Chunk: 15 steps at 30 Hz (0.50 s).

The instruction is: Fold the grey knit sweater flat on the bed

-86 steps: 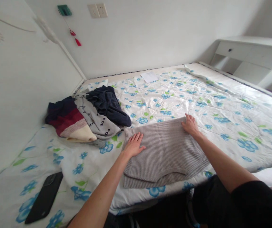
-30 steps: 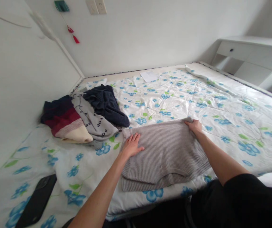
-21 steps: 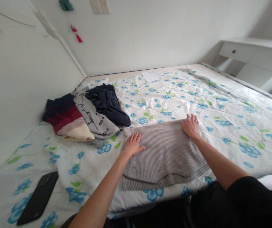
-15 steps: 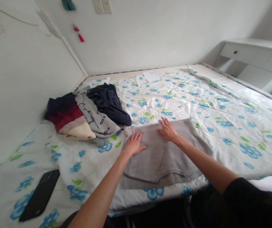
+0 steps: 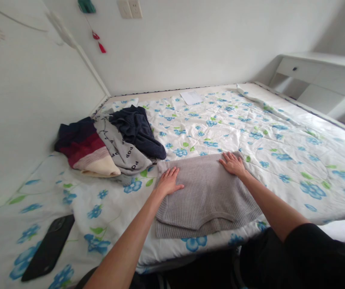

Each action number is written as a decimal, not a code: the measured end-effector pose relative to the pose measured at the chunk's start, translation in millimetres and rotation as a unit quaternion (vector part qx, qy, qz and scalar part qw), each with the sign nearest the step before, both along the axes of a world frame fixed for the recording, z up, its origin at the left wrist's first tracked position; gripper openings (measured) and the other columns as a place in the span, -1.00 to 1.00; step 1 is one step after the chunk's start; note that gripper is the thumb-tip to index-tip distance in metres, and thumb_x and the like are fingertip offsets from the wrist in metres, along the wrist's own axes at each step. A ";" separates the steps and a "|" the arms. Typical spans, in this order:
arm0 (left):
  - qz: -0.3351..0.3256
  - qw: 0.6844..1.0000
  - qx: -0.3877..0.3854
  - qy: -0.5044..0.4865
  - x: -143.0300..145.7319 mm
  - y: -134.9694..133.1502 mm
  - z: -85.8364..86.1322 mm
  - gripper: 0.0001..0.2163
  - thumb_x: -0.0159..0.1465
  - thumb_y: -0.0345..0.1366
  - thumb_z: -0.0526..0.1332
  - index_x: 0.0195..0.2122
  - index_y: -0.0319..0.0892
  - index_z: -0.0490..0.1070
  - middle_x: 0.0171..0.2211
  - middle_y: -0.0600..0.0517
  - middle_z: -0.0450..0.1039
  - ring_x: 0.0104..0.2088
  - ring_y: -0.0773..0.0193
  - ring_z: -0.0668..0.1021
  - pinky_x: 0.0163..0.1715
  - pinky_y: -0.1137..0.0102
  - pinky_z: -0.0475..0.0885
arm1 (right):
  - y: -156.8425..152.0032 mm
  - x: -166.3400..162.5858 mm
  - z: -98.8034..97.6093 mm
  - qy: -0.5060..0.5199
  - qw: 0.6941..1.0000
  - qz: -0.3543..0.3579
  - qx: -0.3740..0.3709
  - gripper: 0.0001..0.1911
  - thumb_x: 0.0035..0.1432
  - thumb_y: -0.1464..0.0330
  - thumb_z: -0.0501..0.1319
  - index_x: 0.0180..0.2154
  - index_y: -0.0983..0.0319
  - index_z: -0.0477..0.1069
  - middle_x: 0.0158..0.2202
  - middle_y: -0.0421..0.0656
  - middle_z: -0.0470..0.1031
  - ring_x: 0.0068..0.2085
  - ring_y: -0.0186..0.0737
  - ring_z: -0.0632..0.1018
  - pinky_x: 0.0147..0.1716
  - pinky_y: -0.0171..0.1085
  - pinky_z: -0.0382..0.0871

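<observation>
A grey knitted garment lies folded flat on the floral bedspread near the front edge of the bed. My left hand rests flat on its left edge, fingers stretched out. My right hand lies flat on its far right part, fingers spread. Neither hand holds anything.
A pile of clothes sits at the left: a navy, maroon and cream sweater, a grey lettered garment and a dark navy one. A black phone lies at the front left. A white paper lies far back. A white desk stands right.
My right hand let go of the garment's far right corner, swept left across the grey knit, then slid back right. My left hand stayed in place.
</observation>
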<state>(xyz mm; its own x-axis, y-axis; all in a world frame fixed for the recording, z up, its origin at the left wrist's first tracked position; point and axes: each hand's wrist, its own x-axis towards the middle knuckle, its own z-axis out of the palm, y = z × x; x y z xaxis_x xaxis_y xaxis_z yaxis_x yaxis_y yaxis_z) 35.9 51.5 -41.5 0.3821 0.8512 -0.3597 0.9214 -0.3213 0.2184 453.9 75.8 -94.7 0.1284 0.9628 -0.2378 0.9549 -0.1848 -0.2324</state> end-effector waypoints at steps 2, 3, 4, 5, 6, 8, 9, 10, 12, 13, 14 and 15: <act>-0.005 1.000 0.002 0.004 -0.8 0.4 -0.9 -0.04 0.42 0.21 0.28 0.72 -0.06 -0.03 0.73 -0.20 -0.18 0.70 -0.29 0.02 0.61 -0.10 0.10 | 2.0 12.5 -4.3 -0.006 1.000 -0.022 -0.002 -0.09 0.60 -0.19 -0.17 0.71 0.15 -0.04 0.74 0.07 -0.12 0.71 0.20 -0.04 0.61 0.41 -0.16; -0.006 1.000 0.003 0.005 -1.0 0.6 -1.1 -0.04 0.42 0.21 0.28 0.72 -0.06 -0.03 0.73 -0.20 -0.17 0.70 -0.28 0.02 0.61 -0.10 0.10 | 2.9 15.4 -5.8 -0.006 1.000 -0.028 -0.003 -0.07 0.59 -0.21 -0.17 0.71 0.14 -0.04 0.74 0.07 -0.12 0.71 0.21 -0.04 0.61 0.42 -0.17; -0.006 1.000 0.003 0.006 -1.1 0.7 -1.0 -0.04 0.42 0.20 0.28 0.72 -0.06 -0.03 0.73 -0.20 -0.17 0.70 -0.28 0.02 0.61 -0.09 0.09 | 3.7 16.8 -7.0 -0.003 1.000 -0.029 -0.004 -0.07 0.59 -0.22 -0.17 0.71 0.13 -0.04 0.74 0.08 -0.12 0.71 0.22 -0.04 0.60 0.44 -0.17; -0.005 1.000 0.003 0.007 -1.0 0.7 -0.7 -0.04 0.42 0.20 0.29 0.72 -0.07 -0.03 0.73 -0.19 -0.17 0.70 -0.27 0.02 0.62 -0.08 0.09 | 4.3 17.2 -7.8 0.000 1.000 -0.028 -0.003 -0.07 0.59 -0.22 -0.17 0.71 0.12 -0.03 0.74 0.09 -0.10 0.71 0.23 -0.03 0.59 0.46 -0.17; -0.004 1.000 0.003 0.006 -0.8 0.6 -0.1 -0.04 0.42 0.20 0.29 0.72 -0.07 -0.03 0.73 -0.19 -0.16 0.70 -0.26 0.02 0.62 -0.07 0.08 | 4.7 17.6 -8.4 0.005 1.000 -0.024 0.002 -0.08 0.59 -0.22 -0.16 0.70 0.12 -0.01 0.73 0.09 -0.08 0.71 0.24 -0.02 0.59 0.47 -0.16; -0.002 1.000 0.004 0.005 -0.2 0.4 1.3 -0.04 0.42 0.20 0.30 0.72 -0.06 -0.03 0.73 -0.18 -0.16 0.70 -0.25 0.03 0.62 -0.05 0.07 | 4.6 20.6 -8.7 0.013 0.999 -0.020 0.021 -0.11 0.60 -0.19 -0.13 0.69 0.12 0.06 0.72 0.09 -0.04 0.70 0.26 0.00 0.58 0.46 -0.12; -0.002 1.000 0.004 0.005 0.0 0.2 2.0 -0.04 0.42 0.20 0.30 0.72 -0.06 -0.02 0.73 -0.18 -0.16 0.70 -0.25 0.03 0.62 -0.04 0.07 | 4.1 24.1 -8.7 0.016 0.999 -0.027 0.035 -0.13 0.60 -0.17 -0.09 0.67 0.12 0.10 0.72 0.10 -0.01 0.69 0.28 0.02 0.58 0.45 -0.09; -0.002 1.000 0.003 0.006 0.3 0.1 2.5 -0.04 0.42 0.20 0.30 0.72 -0.06 -0.02 0.73 -0.18 -0.16 0.70 -0.24 0.03 0.62 -0.03 0.07 | 3.5 29.3 -8.6 0.018 0.998 -0.042 0.050 -0.15 0.59 -0.15 -0.05 0.66 0.14 0.14 0.70 0.11 0.03 0.68 0.31 0.05 0.57 0.43 -0.05; -0.003 1.000 0.002 0.006 0.5 0.0 2.9 -0.04 0.42 0.20 0.31 0.72 -0.06 -0.02 0.73 -0.18 -0.15 0.70 -0.24 0.03 0.62 -0.02 0.06 | 2.7 43.9 -7.9 0.031 0.993 -0.088 0.077 -0.14 0.55 -0.13 0.08 0.63 0.20 0.21 0.66 0.17 0.14 0.63 0.38 0.17 0.55 0.37 0.07; -0.004 1.000 0.002 0.006 0.5 0.0 2.6 -0.04 0.42 0.19 0.31 0.72 -0.06 -0.02 0.73 -0.18 -0.15 0.70 -0.24 0.03 0.62 -0.03 0.06 | 2.8 52.5 -7.4 0.047 0.988 -0.117 0.089 -0.11 0.50 -0.11 0.17 0.62 0.23 0.22 0.62 0.20 0.22 0.59 0.39 0.26 0.53 0.31 0.15; -0.004 1.000 0.003 0.005 0.3 0.1 2.0 -0.04 0.42 0.20 0.31 0.71 -0.07 -0.02 0.73 -0.19 -0.15 0.70 -0.25 0.03 0.62 -0.03 0.06 | 3.3 61.1 -6.7 0.072 0.981 -0.148 0.099 -0.08 0.45 -0.08 0.26 0.61 0.26 0.23 0.56 0.22 0.33 0.53 0.37 0.36 0.50 0.24 0.24; -0.004 1.000 0.005 0.004 0.1 0.2 1.2 -0.03 0.42 0.20 0.31 0.71 -0.07 -0.02 0.73 -0.19 -0.15 0.70 -0.25 0.04 0.62 -0.03 0.06 | 4.3 69.3 -5.8 0.105 0.972 -0.179 0.107 -0.05 0.39 -0.04 0.35 0.60 0.27 0.23 0.49 0.22 0.43 0.46 0.33 0.47 0.45 0.17 0.33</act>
<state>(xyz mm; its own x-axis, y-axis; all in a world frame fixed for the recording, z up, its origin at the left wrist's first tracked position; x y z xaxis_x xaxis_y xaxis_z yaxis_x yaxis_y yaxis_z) 36.0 51.8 -40.3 0.3855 0.8521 -0.3540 0.9208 -0.3305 0.2070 523.2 80.1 -100.5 0.4339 0.8960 -0.0950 0.7656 -0.4222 -0.4853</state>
